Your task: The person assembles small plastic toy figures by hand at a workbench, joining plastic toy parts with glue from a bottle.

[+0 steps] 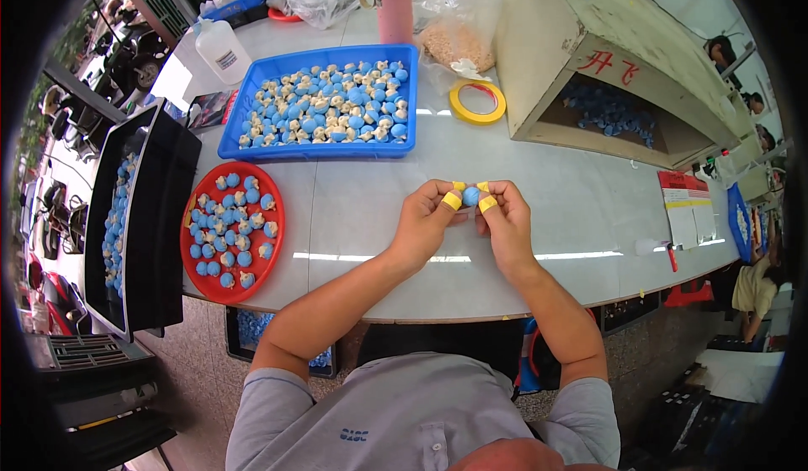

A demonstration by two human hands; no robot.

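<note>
A small round blue piece (471, 196) is pinched between the fingertips of both hands above the table. My left hand (427, 218) grips it from the left, thumb and forefinger closed, with yellow tape wrapped round their tips. On the other side my right hand (507, 221) holds it the same way, also with yellow-taped fingertips. Whether a cream part is joined to the piece cannot be made out. To the left, a red round tray (275, 256) carries several blue-and-cream small figures. Beyond it, a blue rectangular tray (328, 150) is filled with similar blue and cream pieces.
A black crate (156, 244) with blue pieces stands at the left edge. A yellow tape roll (477, 119), a pink cylinder (394, 12) and a white bottle (222, 52) sit at the back. An open-fronted box (547, 58) with blue pieces stands back right; papers (686, 208) lie right.
</note>
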